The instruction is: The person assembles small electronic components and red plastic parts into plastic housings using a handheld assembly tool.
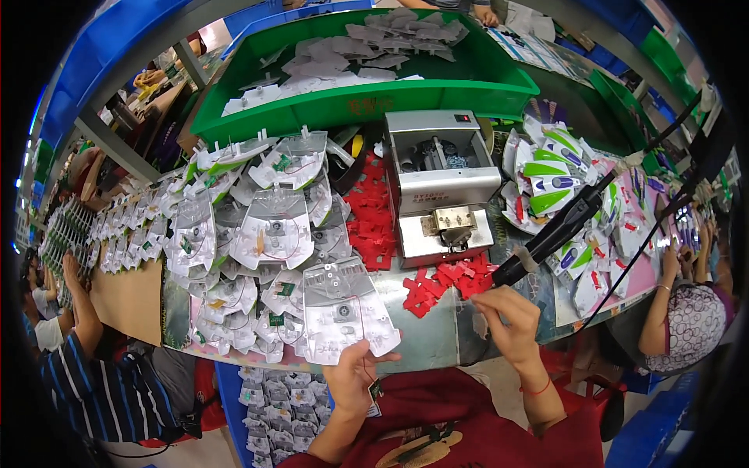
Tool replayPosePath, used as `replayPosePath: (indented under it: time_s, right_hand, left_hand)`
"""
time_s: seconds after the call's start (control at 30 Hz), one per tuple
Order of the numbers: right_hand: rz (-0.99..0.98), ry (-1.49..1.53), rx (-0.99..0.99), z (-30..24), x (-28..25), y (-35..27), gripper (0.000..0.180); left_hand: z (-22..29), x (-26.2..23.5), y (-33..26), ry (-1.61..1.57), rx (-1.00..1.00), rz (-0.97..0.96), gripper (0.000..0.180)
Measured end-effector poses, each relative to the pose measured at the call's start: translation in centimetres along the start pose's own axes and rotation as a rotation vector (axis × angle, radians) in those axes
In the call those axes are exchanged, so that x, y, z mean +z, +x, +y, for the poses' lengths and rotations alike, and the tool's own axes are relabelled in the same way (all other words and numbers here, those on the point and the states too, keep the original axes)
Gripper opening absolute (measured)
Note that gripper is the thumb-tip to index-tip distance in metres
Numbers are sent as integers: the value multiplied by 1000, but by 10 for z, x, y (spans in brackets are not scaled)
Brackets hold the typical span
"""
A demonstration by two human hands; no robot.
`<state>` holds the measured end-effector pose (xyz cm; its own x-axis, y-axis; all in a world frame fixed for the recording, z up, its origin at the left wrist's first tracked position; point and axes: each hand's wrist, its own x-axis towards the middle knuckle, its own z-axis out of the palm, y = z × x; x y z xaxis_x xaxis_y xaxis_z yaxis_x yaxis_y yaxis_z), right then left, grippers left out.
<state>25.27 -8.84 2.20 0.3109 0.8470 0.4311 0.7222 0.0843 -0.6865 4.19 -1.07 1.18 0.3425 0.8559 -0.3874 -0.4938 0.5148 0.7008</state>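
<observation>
My left hand (355,378) grips the lower edge of a clear plastic shell (343,310) that has a small round part at its centre and thin wires; a tiny green board dangles below the hand. My right hand (511,324) holds the lower end of a black electric screwdriver (558,230), which slants up to the right on a hanging cable. The screwdriver's tip sits just right of a heap of red plastic pieces (437,285) on the bench.
A grey metal screw-feeder machine (441,183) stands behind the red pieces. A pile of clear shells (257,234) fills the left bench, white-and-green covers (554,175) the right. A green bin (367,97) sits behind. Other people work at both sides.
</observation>
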Motion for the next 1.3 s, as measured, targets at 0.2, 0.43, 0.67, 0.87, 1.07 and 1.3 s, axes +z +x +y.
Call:
replayPosePath:
  time_s: [0.2,0.43,0.67,0.87,1.07,1.3]
  right_hand:
    - [-246,-297,-293,8,17,9,30]
    - [-332,-526,-375,20,40,10,36]
    - [-352,-448,-344,28,33,-1,32]
    - [-388,-437,-294,21,22,-4,35]
    - [-432,-473,-271,17,16,-9,34]
    - [-290,-185,-26,19,13,-19,25]
  left_hand:
    - [-4,4,-5,9,-42,24,44]
    - [-2,14,-7,13,-66,-21,44]
    - [-5,7,-5,-50,-167,-71,44]
    - [-9,8,-4,-49,-168,-73,42]
    - [-9,10,-6,-52,-184,-90,41]
    - [-14,9,-5,-68,-187,-84,41]
